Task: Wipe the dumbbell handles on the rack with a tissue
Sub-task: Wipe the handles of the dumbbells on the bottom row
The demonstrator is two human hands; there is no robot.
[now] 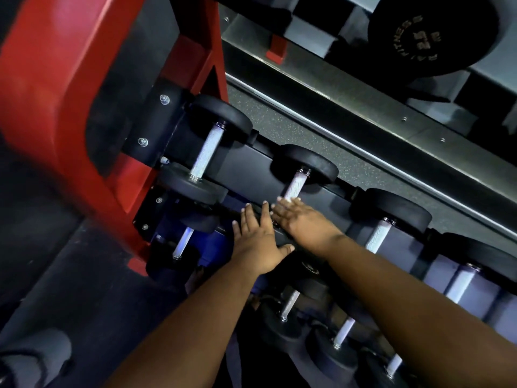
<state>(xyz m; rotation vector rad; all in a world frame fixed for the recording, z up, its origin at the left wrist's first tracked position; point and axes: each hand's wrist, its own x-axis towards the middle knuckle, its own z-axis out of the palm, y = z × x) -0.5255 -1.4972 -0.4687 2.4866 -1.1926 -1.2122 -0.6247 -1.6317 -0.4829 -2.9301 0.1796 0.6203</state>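
While both hands lie flat with fingers spread, the left hand on the rack edge and the right hand touching a dumbbell handle, no tissue shows, so wiping seems barely begun.

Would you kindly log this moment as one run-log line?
left hand: flat on dumbbell head | right hand: fingers at dumbbell handle | tissue: not visible

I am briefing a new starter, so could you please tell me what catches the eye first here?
Two bare hands meet at centre: the left hand lies flat on a dumbbell's near end, the right hand reaches its silver handle. A red rack frame fills the left.
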